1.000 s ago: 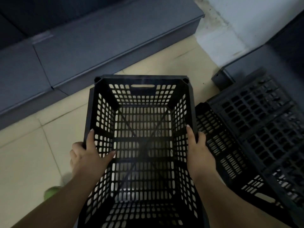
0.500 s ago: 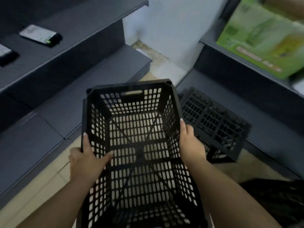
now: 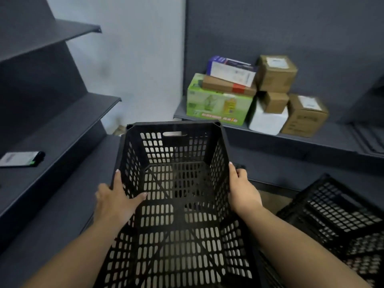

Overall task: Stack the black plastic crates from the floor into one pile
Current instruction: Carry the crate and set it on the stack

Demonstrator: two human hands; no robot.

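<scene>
I hold a black perforated plastic crate [image 3: 176, 183] in front of me, its open top facing me, raised off the floor. My left hand [image 3: 116, 201] grips its left rim, thumb inside the wall. My right hand [image 3: 242, 189] grips the right rim from outside. At the lower right, other black crates [image 3: 332, 217] lie tilted on the floor, partly cut off by the frame edge.
Dark grey shelves [image 3: 62, 125] run along the left, with a flat dark packet [image 3: 21, 159] on one. A low shelf [image 3: 291, 140] at the back right carries a green box [image 3: 216, 104], brown cartons [image 3: 276, 73] and a white box [image 3: 268, 121]. A pale wall fills the corner.
The crate has come up from floor level with both hands still on its rims. My view has swung up and right, bringing the shelf of boxes into sight.
</scene>
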